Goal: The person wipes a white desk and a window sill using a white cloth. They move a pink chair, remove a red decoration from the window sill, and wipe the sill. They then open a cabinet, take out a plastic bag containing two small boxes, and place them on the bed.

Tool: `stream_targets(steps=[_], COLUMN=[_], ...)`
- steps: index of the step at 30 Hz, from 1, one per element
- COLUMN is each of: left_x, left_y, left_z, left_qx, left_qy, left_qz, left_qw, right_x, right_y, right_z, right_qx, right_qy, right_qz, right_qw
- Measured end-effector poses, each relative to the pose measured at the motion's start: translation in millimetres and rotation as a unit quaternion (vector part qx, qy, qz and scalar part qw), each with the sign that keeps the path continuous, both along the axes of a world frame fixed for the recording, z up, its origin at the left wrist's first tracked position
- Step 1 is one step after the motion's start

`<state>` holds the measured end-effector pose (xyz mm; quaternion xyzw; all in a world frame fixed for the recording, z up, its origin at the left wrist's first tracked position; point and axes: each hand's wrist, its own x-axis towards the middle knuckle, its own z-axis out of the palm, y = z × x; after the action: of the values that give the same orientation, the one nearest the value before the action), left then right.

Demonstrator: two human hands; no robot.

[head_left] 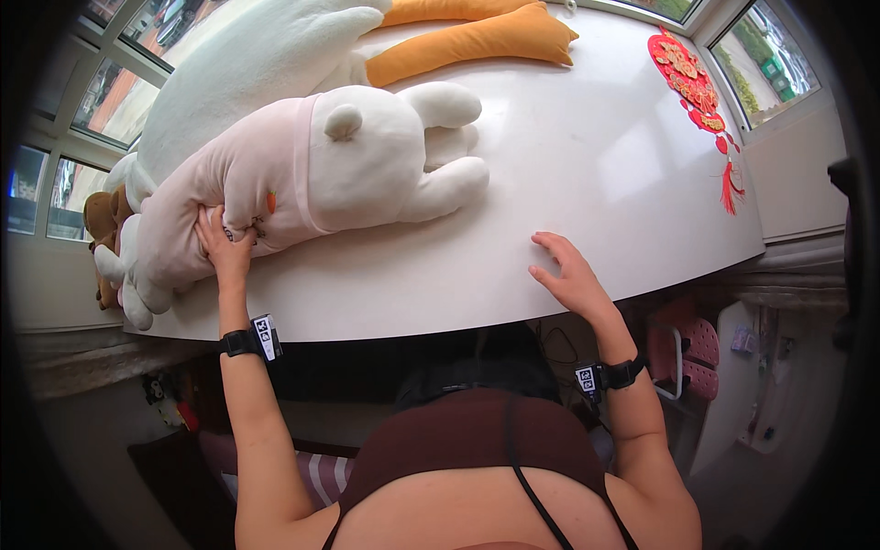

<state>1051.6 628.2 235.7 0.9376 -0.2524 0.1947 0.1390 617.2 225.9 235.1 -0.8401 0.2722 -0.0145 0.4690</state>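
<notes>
A long white plush toy in a pink top lies on the white windowsill, its round tail up and its legs pointing right. My left hand presses into the pink cloth near the toy's head end, fingers sunk in a fold; whether it grips the cloth is hard to see. Over the bare sill to the right, my right hand is held with thumb and fingers apart and nothing between them. Behind the pink-topped toy lies a larger white plush with orange legs.
Brown plush toys lean at the sill's left end. A red and gold hanging ornament with a tassel lies by the right window. Windows border the far side. Below the sill's curved front edge, a pink chair stands at the right.
</notes>
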Motion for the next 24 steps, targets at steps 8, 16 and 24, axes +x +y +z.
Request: stream_targets(steps=[8,16,24], left_x=[-20,-244,-418], left_y=[11,18,61], left_z=[-35,-27,-25], left_qx=[0.049,-0.079,-0.016], left_qy=[0.006,0.182,0.247], left_qz=[0.125,-0.044,0.021], left_qw=[0.991,0.979,0.969], right_x=[-63,-91,-167], right_y=[0,-19,-45], right_z=[-6,107,262], right_qx=[-0.025,0.032,0.245], right_qy=[-0.034,-0.170,-0.544], right_qz=[0.020,0.080,0.327], right_qw=[0.999,0.982,0.733])
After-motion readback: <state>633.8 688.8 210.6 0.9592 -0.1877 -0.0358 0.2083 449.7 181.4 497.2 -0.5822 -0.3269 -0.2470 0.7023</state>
